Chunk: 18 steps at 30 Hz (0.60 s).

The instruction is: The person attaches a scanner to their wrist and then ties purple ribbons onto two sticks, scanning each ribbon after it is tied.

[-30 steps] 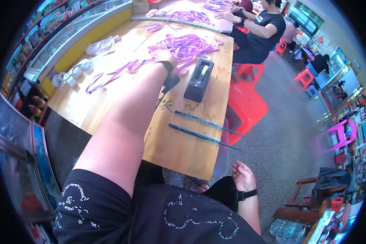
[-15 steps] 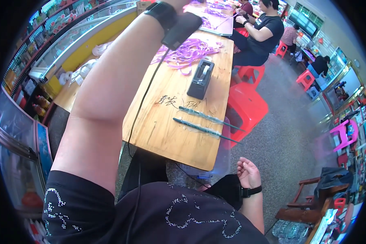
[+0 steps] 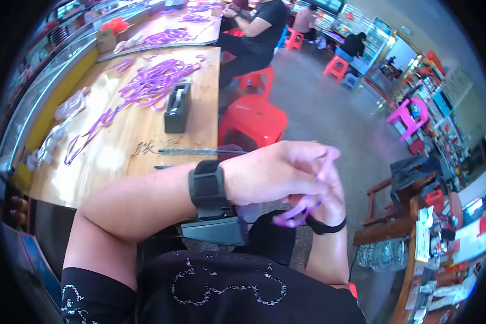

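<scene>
A narrow purple ribbon (image 3: 296, 217) hangs in loops from my two hands, which meet at the right of the table's near end. My left hand (image 3: 270, 173), reaching across with a black strap and grey box at its wrist, pinches the ribbon. Partly behind it, my right hand (image 3: 335, 197) is closed around the ribbon too; some of its fingers are hidden. On the wooden table (image 3: 113, 148) a pile of purple ribbons (image 3: 151, 83) lies beyond a black tape dispenser (image 3: 177, 116). Two thin green sticks, one the nearer stick (image 3: 173, 166), lie by my left forearm.
Red plastic stools (image 3: 259, 116) stand along the table's right side. A seated person (image 3: 259, 29) in dark clothes works at the far table. White bundled material (image 3: 54, 132) lies at the left edge. A wooden chair (image 3: 394, 189) and a large clear bottle (image 3: 382, 255) are at right.
My left hand has come back from the far side of the table to my right hand, bringing a purple ribbon. My right hand has risen, and the view has turned right.
</scene>
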Motion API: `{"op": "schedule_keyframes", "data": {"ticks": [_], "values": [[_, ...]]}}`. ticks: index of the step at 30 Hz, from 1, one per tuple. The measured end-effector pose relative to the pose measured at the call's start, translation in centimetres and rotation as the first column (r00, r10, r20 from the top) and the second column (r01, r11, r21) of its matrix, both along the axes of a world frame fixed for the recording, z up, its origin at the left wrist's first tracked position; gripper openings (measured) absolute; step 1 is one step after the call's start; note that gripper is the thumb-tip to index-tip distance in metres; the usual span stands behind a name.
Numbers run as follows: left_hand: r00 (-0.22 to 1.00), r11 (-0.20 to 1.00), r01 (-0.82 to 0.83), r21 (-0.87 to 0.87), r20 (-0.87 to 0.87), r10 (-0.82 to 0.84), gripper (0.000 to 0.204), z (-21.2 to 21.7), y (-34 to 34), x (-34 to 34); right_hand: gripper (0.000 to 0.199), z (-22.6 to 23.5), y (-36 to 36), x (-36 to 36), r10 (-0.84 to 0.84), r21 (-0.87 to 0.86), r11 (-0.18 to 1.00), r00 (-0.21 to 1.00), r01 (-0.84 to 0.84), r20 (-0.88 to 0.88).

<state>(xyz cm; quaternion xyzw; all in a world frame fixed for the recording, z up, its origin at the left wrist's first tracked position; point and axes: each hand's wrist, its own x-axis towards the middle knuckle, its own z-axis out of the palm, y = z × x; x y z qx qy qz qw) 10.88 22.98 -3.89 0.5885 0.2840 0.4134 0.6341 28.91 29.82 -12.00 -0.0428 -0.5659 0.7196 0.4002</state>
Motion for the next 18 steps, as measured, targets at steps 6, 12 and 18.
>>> {"op": "schedule_keyframes", "data": {"ticks": [6, 12, 18], "values": [[0.937, 0.968, -0.022, -0.249, 0.334, 0.107, 0.051, -4.1, 1.7, -1.4, 0.020, -4.2, 0.9, 3.4, 0.090, -0.207, 0.975, 0.995, -0.079, 0.044], [0.892, 0.949, -0.128, -0.288, 0.386, 0.237, 0.048, -6.7, 1.1, -2.3, 0.024, -7.2, 4.3, 5.3, -0.036, -0.521, 0.853, 0.997, -0.004, -0.067], [0.858, 0.918, 0.158, 0.364, -0.510, 0.054, 0.023, -11.2, -0.4, -2.0, 0.028, -8.5, 7.3, 4.5, -0.184, -0.492, 0.839, 0.972, 0.232, 0.144]]}}
